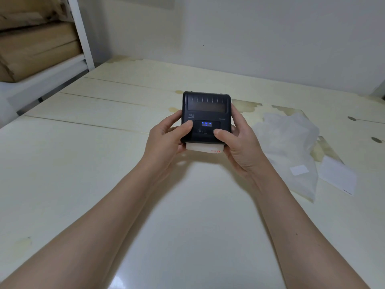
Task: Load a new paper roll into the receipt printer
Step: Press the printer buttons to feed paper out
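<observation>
A small black receipt printer (206, 110) is held above the cream table (83, 163), its lid closed and a small blue display lit on the front panel. My left hand (166, 140) grips its left side, thumb resting on the panel. My right hand (239, 142) grips the right side, thumb on the panel's right button area. A strip of white paper (205, 147) with a small red mark sticks out of the near edge of the printer, between my hands. The roll itself is hidden inside.
A crumpled translucent plastic wrapper (291, 147) lies on the table to the right, with a white paper slip (337, 176) beside it. Brown cardboard boxes (37, 44) sit on a white shelf at the far left. A white wall stands behind the table.
</observation>
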Demonstrator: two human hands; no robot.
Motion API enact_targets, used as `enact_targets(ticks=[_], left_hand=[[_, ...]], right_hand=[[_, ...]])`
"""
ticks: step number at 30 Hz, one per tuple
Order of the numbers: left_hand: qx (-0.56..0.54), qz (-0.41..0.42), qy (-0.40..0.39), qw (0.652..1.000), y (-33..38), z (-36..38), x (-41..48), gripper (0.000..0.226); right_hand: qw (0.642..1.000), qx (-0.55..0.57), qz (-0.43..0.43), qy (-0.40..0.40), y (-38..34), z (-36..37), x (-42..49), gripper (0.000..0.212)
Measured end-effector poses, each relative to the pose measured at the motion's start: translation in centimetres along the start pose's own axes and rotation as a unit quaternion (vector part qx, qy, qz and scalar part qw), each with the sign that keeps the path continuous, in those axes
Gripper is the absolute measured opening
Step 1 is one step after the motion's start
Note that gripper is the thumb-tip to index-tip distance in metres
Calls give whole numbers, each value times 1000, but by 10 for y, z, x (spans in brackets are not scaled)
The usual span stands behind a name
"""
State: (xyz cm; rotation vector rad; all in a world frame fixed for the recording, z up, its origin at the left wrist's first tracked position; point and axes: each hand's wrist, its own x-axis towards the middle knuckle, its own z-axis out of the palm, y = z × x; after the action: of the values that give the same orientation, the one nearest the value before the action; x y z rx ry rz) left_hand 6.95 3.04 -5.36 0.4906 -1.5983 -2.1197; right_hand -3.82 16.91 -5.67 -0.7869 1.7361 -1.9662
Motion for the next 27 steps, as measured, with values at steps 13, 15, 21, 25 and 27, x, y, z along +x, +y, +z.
enact_targets(ticks=[13, 15, 21, 25, 27], left_hand=[[-6, -1, 4, 1000, 0, 0, 1, 43], [-5, 0, 3, 1000, 0, 0, 1, 43], [-14, 1, 6, 1000, 1, -1, 1, 48], [-18, 1, 10, 1000, 2, -1, 1, 52], [-16, -2, 12, 1000, 1, -2, 1, 54]], right_hand=[[1000, 7, -14, -18, 2, -1, 1, 74], [1000, 8, -14, -22, 1, -1, 1, 74], [999, 14, -21, -38, -3, 3, -2, 59], [997, 66, 8, -43, -9, 7, -4, 44], [996, 74, 26, -39, -11, 9, -5, 53]])
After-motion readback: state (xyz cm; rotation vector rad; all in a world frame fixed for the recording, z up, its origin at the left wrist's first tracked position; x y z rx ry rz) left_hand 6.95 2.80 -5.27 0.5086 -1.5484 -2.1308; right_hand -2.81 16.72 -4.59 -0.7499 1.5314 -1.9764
